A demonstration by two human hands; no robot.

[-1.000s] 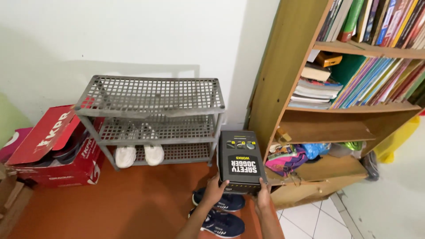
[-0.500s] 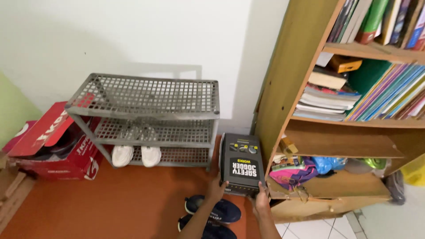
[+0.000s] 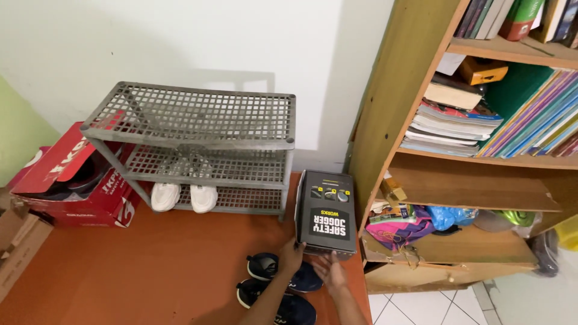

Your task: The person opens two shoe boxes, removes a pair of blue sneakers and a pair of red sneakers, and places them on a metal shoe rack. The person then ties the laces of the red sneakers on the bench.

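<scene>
Black shoebox (image 3: 326, 213) sits on the orange floor (image 3: 150, 265), between the grey shoe rack (image 3: 192, 150) on the left and wooden bookshelf (image 3: 385, 102) on the right. Left hand (image 3: 292, 255) touches the box's near-left corner, fingers loose. Right hand (image 3: 330, 271) hovers open just near of it, holding nothing.

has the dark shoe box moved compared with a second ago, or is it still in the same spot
Yes. The dark shoe box has gone forward, deeper into the gap between the grey rack and the wooden bookshelf.

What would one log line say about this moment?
left hand: on dark box | right hand: open, beside box | box: on floor, between grey rack and bookshelf
</scene>
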